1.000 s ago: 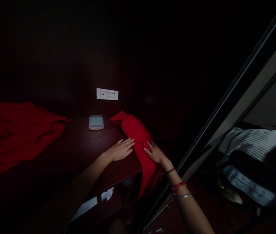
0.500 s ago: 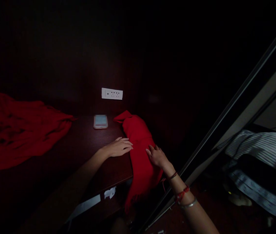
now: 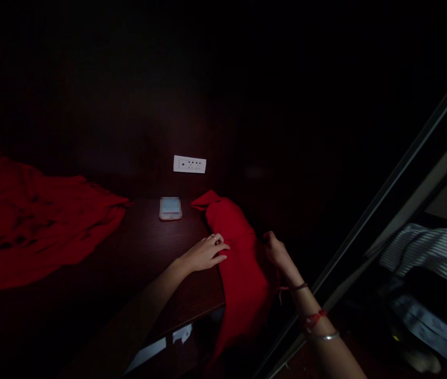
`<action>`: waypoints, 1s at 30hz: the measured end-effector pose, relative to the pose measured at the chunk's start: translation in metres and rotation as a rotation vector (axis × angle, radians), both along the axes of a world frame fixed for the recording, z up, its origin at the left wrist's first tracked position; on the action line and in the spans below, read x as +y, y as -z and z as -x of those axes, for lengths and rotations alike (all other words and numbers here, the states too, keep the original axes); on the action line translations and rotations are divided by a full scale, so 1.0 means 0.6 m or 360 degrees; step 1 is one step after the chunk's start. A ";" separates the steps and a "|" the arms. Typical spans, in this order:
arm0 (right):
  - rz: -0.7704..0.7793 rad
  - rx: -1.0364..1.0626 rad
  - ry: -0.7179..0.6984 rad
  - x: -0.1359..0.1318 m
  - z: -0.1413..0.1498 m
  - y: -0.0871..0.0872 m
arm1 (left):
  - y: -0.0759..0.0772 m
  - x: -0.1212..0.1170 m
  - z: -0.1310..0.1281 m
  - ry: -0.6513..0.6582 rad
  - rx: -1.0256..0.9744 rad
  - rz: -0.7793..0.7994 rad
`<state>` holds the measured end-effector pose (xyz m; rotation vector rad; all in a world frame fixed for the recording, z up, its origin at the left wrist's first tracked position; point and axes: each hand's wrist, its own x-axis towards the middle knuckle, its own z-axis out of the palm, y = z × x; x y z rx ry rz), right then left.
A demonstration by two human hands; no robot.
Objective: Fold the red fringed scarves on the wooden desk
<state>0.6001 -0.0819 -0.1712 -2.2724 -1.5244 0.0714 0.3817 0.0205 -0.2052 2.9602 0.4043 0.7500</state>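
A long folded red cloth [image 3: 242, 284] lies over the right end of a dark wooden surface [image 3: 191, 295], and its lower part hangs past the front edge. On the cloth's left edge rests my left hand [image 3: 203, 255], with its thumb and forefinger apart and the other fingers bent. My right hand [image 3: 277, 252] is closed at the cloth's right edge; its fingertips are hidden in the dark, so what they hold does not show. Left of the cloth's far end lies a small pale blue, blurred rectangular thing [image 3: 170, 208].
A second, crumpled red cloth [image 3: 41, 226] covers the surface's left side. A white socket plate [image 3: 189, 165] sits on the dark wall behind. At right a slanted metal-edged frame [image 3: 365, 226] stands close to my right arm, with striped fabric [image 3: 432, 252] beyond it.
My right hand has slid off the cloth's top to its right edge and its fingers have curled closed. The left hand's fingers have bent on the cloth. The whole view has shifted slightly.
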 end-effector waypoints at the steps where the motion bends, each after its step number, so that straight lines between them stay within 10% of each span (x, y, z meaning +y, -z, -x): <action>1: -0.0025 0.0100 -0.0015 -0.006 -0.002 0.001 | 0.000 -0.001 0.000 0.0002 -0.0003 -0.0012; 9: -0.0133 0.0103 0.0031 -0.059 0.010 0.020 | 0.003 0.002 0.010 0.0061 0.0046 -0.0050; 15: -0.0320 -0.0083 0.0013 -0.048 0.011 -0.026 | -0.006 -0.003 0.013 0.0104 0.0036 -0.0099; 21: 0.0399 -0.0310 0.0107 -0.036 0.011 -0.017 | 0.010 -0.004 0.008 0.0144 0.0229 -0.0045; 27: 0.0068 -0.0479 -0.0026 -0.007 0.032 0.004 | 0.009 -0.006 0.001 -0.0010 0.0081 -0.0016; 30: 0.0276 -0.0448 -0.0084 0.030 0.042 -0.016 | 0.013 0.011 -0.002 -0.0242 -0.0075 0.0041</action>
